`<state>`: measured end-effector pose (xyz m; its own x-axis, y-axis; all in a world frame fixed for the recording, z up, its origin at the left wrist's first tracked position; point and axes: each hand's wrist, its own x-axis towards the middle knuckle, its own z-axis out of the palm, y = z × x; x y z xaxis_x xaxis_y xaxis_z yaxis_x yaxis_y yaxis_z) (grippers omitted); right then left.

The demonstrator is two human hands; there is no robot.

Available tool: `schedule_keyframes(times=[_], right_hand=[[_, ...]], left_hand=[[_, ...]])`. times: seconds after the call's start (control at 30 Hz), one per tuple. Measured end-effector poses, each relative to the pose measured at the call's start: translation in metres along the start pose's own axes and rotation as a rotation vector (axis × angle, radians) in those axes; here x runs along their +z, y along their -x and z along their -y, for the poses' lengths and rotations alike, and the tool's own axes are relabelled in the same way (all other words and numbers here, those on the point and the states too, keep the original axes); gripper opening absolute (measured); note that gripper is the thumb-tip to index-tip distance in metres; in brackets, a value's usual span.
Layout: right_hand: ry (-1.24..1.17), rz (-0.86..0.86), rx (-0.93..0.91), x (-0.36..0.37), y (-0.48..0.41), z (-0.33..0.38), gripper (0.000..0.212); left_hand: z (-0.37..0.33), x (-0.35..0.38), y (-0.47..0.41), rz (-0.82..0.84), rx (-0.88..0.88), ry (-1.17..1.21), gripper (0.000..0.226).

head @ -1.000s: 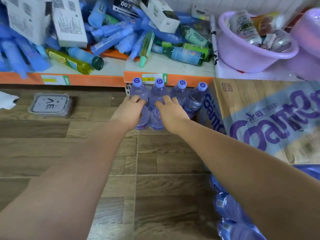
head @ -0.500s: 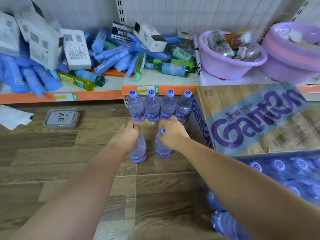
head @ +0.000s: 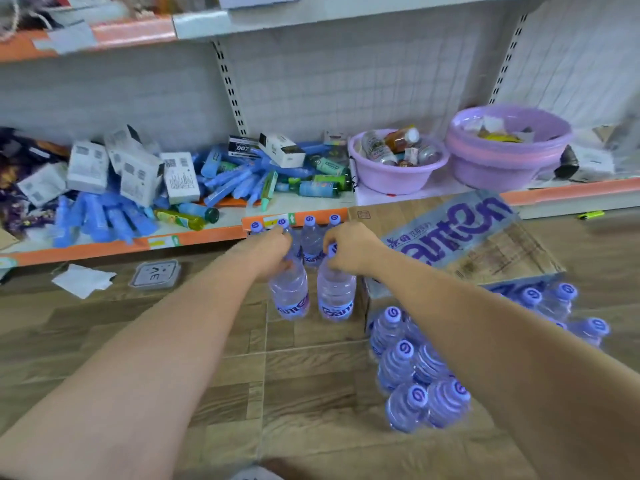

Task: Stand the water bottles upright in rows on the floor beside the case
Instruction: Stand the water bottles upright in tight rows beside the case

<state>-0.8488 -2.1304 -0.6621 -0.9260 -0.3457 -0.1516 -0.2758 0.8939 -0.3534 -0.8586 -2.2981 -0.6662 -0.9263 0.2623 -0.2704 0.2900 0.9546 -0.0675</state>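
Two clear water bottles with purple labels stand upright side by side on the wooden floor. My left hand [head: 273, 249] grips the top of the left bottle [head: 290, 296]. My right hand [head: 349, 249] grips the top of the right bottle [head: 335, 296]. Behind them a row of purple-capped bottles [head: 311, 240] stands against the shelf base, partly hidden by my hands. The opened cardboard case [head: 460, 237] lies to the right. Several wrapped bottles [head: 415, 368] rest on their sides in front of it, caps facing me.
A low shelf [head: 194, 237] behind holds blue tubes, white boxes and small bottles. Two purple basins [head: 394, 164] [head: 505, 147] sit on the shelf at right. A grey square lid [head: 154, 274] and white paper [head: 83, 279] lie on the floor at left.
The view has tilted up and back, showing more shelf. Both hands still hold the two bottles in front of the back row; the bottles stand slightly farther from that row.
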Motion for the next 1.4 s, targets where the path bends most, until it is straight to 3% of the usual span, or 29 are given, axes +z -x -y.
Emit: schedule_keyframes(times=[0.13,0.2,0.33,0.43,0.6,0.87,1.07,1.17,1.4], right_hand=[[0.031,-0.033,-0.02,-0.043,0.042,-0.012,0.019],[0.045,-0.031,-0.02,-0.059,0.065,-0.023,0.007],[0.047,-0.053,0.044,-0.079,0.106,-0.052,0.007],[0.054,-0.062,0.11,-0.085,0.132,-0.074,0.02],[0.055,-0.061,0.208,-0.083,0.177,-0.113,0.025],[0.049,-0.056,0.317,-0.068,0.231,-0.18,0.022],[0.019,-0.017,0.358,-0.04,0.244,-0.224,0.028],[-0.014,-0.019,0.373,-0.02,0.244,-0.243,0.029],[-0.09,0.03,0.377,0.035,0.236,-0.274,0.033]], left_hand=[[-0.042,-0.033,0.015,-0.029,0.051,0.027,0.013],[-0.067,-0.046,0.021,-0.031,0.088,0.007,0.015],[-0.114,-0.06,0.026,0.001,0.165,0.024,0.02],[-0.149,-0.061,0.024,-0.008,0.252,0.041,0.033],[-0.214,-0.057,0.026,-0.005,0.364,-0.014,0.032],[-0.295,-0.033,0.022,0.064,0.433,0.086,0.032],[-0.337,0.005,0.01,0.119,0.414,0.033,0.031],[-0.355,0.026,0.004,0.123,0.409,-0.009,0.041],[-0.37,0.07,-0.007,0.193,0.371,-0.023,0.024]])
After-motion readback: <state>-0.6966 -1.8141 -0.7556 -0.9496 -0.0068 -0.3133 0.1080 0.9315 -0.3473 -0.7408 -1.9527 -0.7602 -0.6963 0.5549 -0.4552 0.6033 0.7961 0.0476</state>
